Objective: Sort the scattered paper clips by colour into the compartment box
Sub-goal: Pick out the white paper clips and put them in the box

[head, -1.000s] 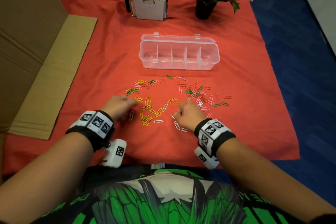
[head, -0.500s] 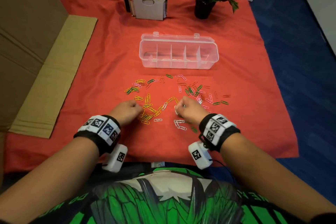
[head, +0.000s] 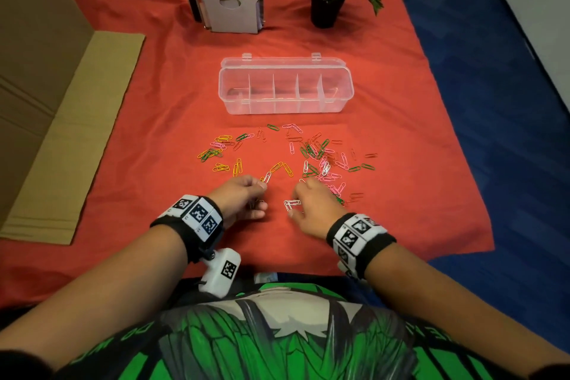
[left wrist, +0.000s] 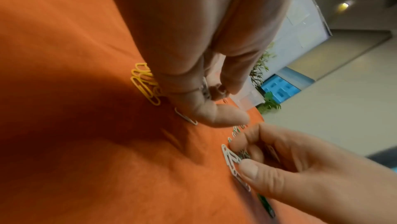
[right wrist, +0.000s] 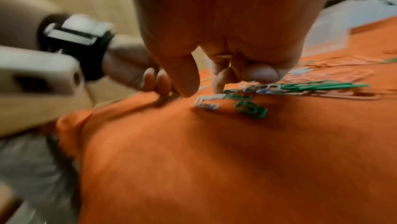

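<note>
Gathering white paper clips from the scatter, before any reach the compartment box.

The left hand (head: pixel 243 199) curls round what looks like a few clips, a white clip (left wrist: pixel 186 118) at its fingertip; the right hand (head: pixel 311 207) pinches at a small white cluster (head: pixel 291 204) on the desk (head: pixel 154 120). Next: carry them to one compartment of the clear box (head: pixel 285 86), which appears empty.

Red cloth (head: pixel 154 108) under compartment box (head: pixel 285 105), paper clips (head: pixel 311 151), plant (head: pixel 327 9), bookend (head: pixel 229 4).
</note>
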A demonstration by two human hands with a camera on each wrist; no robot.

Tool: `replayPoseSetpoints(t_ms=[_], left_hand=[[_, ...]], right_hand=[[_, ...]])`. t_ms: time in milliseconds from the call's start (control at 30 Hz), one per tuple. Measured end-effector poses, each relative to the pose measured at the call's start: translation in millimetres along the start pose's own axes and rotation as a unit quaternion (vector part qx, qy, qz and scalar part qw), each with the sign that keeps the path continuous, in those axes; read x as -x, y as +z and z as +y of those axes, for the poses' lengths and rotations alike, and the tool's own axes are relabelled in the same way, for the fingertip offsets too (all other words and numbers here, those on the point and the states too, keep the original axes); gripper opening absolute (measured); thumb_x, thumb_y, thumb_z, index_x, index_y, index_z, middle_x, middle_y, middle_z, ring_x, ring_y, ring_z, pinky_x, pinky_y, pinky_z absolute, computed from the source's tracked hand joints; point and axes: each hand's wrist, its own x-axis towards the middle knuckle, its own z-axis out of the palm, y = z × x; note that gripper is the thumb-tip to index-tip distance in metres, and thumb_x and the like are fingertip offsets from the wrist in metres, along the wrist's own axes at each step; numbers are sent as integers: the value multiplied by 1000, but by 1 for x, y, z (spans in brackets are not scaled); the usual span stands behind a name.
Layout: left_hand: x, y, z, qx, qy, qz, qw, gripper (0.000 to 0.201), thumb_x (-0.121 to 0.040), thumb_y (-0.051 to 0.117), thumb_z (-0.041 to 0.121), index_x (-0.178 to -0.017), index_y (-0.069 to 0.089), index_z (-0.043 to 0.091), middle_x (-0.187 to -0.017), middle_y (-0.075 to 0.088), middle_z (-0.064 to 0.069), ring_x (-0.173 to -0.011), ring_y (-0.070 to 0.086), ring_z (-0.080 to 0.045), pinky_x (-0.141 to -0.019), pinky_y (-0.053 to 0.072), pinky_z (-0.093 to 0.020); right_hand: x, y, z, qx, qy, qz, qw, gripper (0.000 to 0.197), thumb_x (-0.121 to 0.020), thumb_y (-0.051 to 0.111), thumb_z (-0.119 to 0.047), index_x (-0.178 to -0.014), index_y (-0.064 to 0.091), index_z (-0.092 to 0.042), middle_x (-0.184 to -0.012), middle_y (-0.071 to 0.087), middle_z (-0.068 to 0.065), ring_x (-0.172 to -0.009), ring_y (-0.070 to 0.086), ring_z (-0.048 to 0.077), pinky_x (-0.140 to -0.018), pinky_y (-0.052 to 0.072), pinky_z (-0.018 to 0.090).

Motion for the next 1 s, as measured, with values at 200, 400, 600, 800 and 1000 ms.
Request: replayPoseSetpoints(t_ms=[200, 400, 600, 800, 1000], left_hand=[[-3, 3, 1, -337, 138, 41, 931, 19, -94, 41, 11, -84, 57, 11, -77, 58, -9, -69, 53, -20, -66, 42, -26], [-5, -3, -11, -638, 222, 88, 732, 22, -80, 62, 27, -93, 60, 9, -102, 60, -13, -99, 56, -29, -86, 43, -34], [-6, -5, -15, -618, 210, 76, 754, 15, -87, 54, 21, -93, 57, 8, -104, 57, -14, -99, 55, -31, -88, 43, -36], [-2, 3, 8, -231, 112, 43, 966, 18, -93, 41, 7, -80, 47, 18, -70, 50, 1, -50, 49, -2, -50, 37, -18], [-5, 6, 31, 116, -2, 22, 993, 24, -87, 37, 8, -75, 55, 15, -57, 46, 2, -44, 49, -8, -51, 48, -22]], right_hand=[[0, 9, -9, 114, -63, 67, 989, 15, -88, 48, -10, -103, 49, -9, -108, 46, 13, -104, 48, 33, -87, 42, 44], [-10, 5, -3, 3, -36, 24, 999, 9, -92, 49, -12, -99, 52, -7, -106, 54, 15, -100, 53, 30, -85, 42, 36], [-14, -28, 28, -474, 132, 27, 870, 22, -93, 41, -2, -89, 55, -19, -66, 43, -1, -55, 38, 11, -49, 34, 21], [-6, -50, 34, -757, 171, -31, 630, 24, -90, 36, -10, -75, 54, -7, -68, 50, 7, -52, 52, 14, -46, 45, 22], [-24, -35, 19, -439, 183, 6, 880, 26, -87, 44, -3, -76, 59, -21, -71, 51, 1, -51, 37, 10, -47, 32, 21]])
